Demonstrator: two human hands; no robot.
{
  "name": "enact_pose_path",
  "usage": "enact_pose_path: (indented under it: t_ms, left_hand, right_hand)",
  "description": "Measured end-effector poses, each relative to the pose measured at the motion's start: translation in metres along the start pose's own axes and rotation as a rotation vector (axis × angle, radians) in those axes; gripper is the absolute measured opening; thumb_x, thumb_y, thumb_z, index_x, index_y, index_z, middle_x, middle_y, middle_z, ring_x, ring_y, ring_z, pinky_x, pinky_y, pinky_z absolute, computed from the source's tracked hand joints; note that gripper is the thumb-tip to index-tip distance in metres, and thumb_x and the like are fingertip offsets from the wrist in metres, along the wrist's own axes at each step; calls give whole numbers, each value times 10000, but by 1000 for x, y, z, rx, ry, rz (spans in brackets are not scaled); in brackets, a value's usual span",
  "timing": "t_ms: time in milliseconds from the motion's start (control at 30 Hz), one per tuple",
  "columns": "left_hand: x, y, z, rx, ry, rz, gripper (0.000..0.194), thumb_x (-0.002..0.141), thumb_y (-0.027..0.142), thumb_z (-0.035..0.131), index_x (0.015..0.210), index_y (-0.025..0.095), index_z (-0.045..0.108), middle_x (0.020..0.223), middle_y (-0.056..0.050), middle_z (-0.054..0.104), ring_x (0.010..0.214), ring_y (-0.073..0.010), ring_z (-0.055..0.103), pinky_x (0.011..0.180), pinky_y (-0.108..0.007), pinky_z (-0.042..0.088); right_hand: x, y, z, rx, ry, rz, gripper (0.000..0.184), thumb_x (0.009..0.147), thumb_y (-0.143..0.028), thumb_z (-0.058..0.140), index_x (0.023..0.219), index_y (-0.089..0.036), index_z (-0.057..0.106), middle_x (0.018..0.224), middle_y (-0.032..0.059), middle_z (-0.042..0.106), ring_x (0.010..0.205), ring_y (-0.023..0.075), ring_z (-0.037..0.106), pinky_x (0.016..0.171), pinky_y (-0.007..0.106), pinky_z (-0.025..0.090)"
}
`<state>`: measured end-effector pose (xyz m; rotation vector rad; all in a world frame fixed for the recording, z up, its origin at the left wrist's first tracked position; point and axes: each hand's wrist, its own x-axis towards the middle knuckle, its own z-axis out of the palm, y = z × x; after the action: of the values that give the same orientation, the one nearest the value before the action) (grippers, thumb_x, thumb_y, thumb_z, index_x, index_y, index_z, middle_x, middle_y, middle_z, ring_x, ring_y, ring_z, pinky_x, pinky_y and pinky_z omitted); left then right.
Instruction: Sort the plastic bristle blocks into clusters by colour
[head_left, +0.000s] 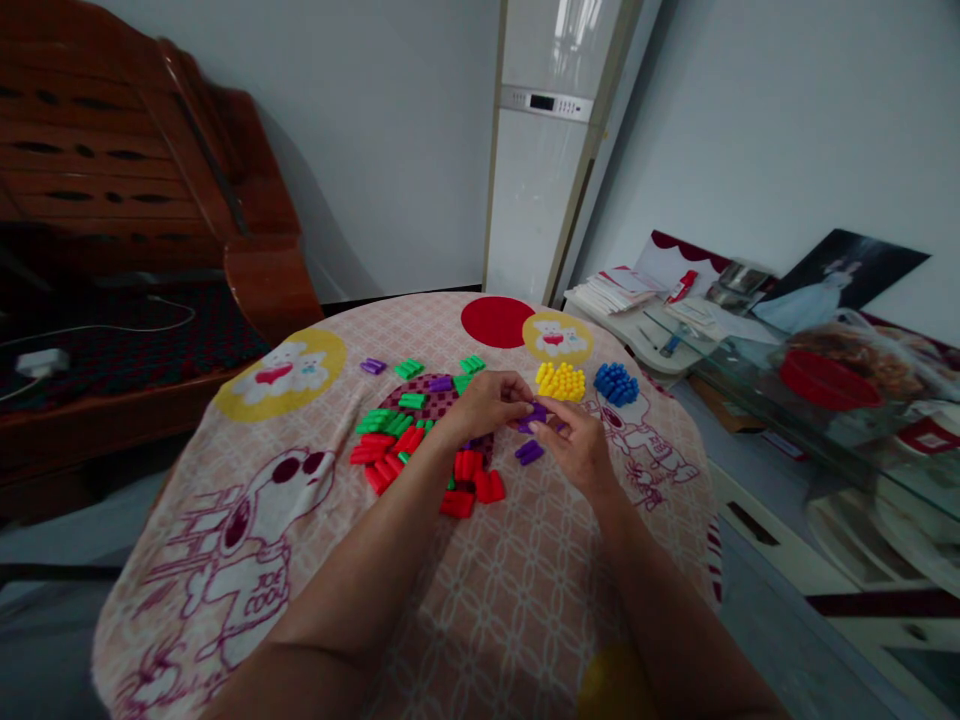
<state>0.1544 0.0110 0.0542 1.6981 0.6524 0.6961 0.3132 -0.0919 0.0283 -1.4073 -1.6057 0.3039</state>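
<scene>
My left hand [486, 408] and my right hand [576, 442] meet over the table, fingertips pinched together on a small purple plastic piece [534, 412]. The fingers partly cover it, so its exact shape is hard to make out. Just below them lie loose purple pieces [529, 453]. Left of my left hand are grouped green pieces [384, 421] and red pieces [373, 449], tube-like and lying side by side. More red pieces [466, 466] sit under my left wrist. Beyond my right hand stand bunches of yellow pieces [560, 381] and blue pieces [616, 383].
A patterned cloth [525, 580] covers the round table. On the left stands a wooden bench [255, 250]; behind is a tall white cabinet-like unit [536, 180] with a display. To the right, a glass-topped stand [750, 370] holds papers, a red bowl [825, 380] and a photo [840, 265].
</scene>
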Motion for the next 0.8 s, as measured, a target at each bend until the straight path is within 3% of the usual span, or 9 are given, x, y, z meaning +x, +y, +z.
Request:
enact_pose_path:
  t_ms: [133, 267, 333, 467, 567, 667, 800]
  left_hand:
    - [1, -1, 5, 85, 93, -15, 54, 695, 129, 690, 702, 150, 641, 577, 11, 646, 494, -113, 607, 485, -209, 463]
    - [2, 1, 12, 11, 136, -85, 92, 722, 138, 691, 682, 157, 610, 544, 21, 622, 473, -113, 600, 489, -220, 482]
    - [1, 2, 14, -88, 123, -111, 82, 766, 173, 670, 720, 159, 603, 578, 7, 646, 505, -120, 625, 528, -235, 519]
    - [0, 1, 14, -123, 90, -62, 43, 805, 193, 630, 800, 153, 616, 649, -16, 677, 587, -128, 666, 595, -243, 547]
    - [0, -4, 12, 138, 9, -40, 49, 792, 180, 617, 816, 149, 647, 616, -2, 662, 550, -121, 642, 566, -223, 501]
    - [-1, -9, 16, 500, -131, -28, 92, 775, 173, 630, 839, 144, 690, 685, -17, 702, 625, -136, 656, 611, -227, 473]
    - [-2, -14, 29, 838, -256, -23, 221, 739, 255, 722, 938, 159, 726, 857, -43, 738, 785, -178, 667, 681, -250, 459]
  right_hand:
    - [-1, -5, -4, -285, -16, -187, 327, 891, -342, 636, 1179, -194, 681, 1122, 131, 685, 1049, 268, 632, 926, 401, 512]
    - [-3, -6, -4, -459, -65, -249, 290, 929, -330, 575, 1150, -177, 684, 1019, 138, 696, 974, 275, 634, 866, 386, 501]
    - [-3, -4, -6, -480, -48, -234, 263, 950, -319, 521, 1072, -171, 701, 903, 120, 701, 871, 246, 640, 801, 342, 492]
    - [1, 9, -22, -408, 188, -57, 287, 942, -346, 492, 861, -172, 704, 745, 70, 675, 675, 174, 604, 674, 271, 460]
    - [6, 26, -37, -366, 295, 72, 286, 880, -378, 549, 758, -171, 705, 713, 52, 666, 645, 162, 588, 648, 264, 446]
    - [9, 42, -43, -396, 276, 215, 261, 796, -363, 603, 672, -161, 710, 647, 43, 664, 615, 167, 581, 628, 270, 425]
    - [10, 54, -37, -392, 210, 348, 178, 715, -291, 630, 733, -161, 750, 684, 51, 720, 643, 187, 621, 637, 274, 431]
